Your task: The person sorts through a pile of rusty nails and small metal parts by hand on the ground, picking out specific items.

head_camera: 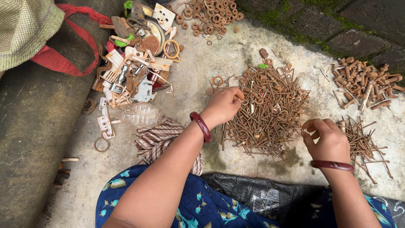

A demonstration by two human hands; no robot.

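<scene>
A big heap of rusty nails and hooks (270, 107) lies on the concrete floor in front of me. My left hand (222, 105) rests on the heap's left edge, fingers curled into the nails and pinching some. My right hand (327, 137) hovers between that heap and a smaller pile of sorted rusty nails (363, 141) at the right, fingers bent with a nail or two between the fingertips. Both wrists wear dark red bangles.
A pile of rusty bolts (363, 80) lies far right, rusty washers and rings (211, 14) at the top. Mixed scrap metal and plastic parts (135, 67) sit at the left beside a clear plastic bottle (141, 114), a striped cloth (158, 139) and a red-strapped bag (25, 29). Black plastic sheet (257, 194) covers my lap.
</scene>
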